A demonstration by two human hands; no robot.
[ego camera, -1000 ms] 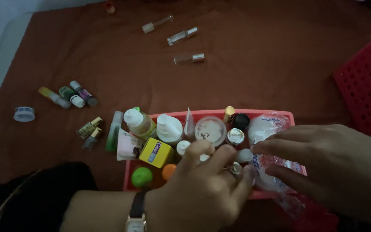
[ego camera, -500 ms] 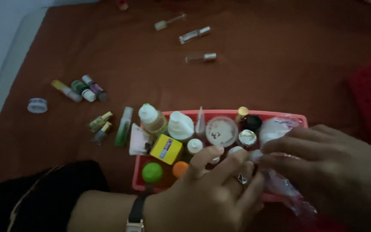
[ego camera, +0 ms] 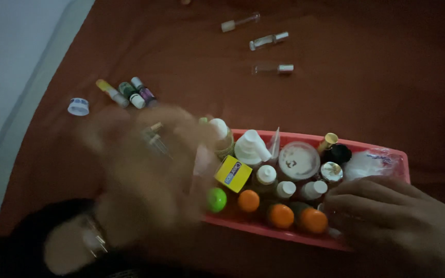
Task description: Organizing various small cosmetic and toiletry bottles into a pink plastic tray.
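The right hand (ego camera: 387, 216) rests flat, fingers together, on the plastic bag (ego camera: 372, 162) at the end of the red tray (ego camera: 284, 234), pinning it among upright bottles. The left hand (ego camera: 140, 175) is blurred; grip unclear.

Red tray (ego camera: 377, 150) holds orange caps (ego camera: 281, 216) (one green (ego camera: 216, 200)) on rust cloth (ego camera: 336, 92).

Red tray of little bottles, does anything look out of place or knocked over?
Yes. The red tray is crammed, bottles leaning unevenly. Three clear vials and three small tubes lie flat on the brown cloth outside it. No spill visible.
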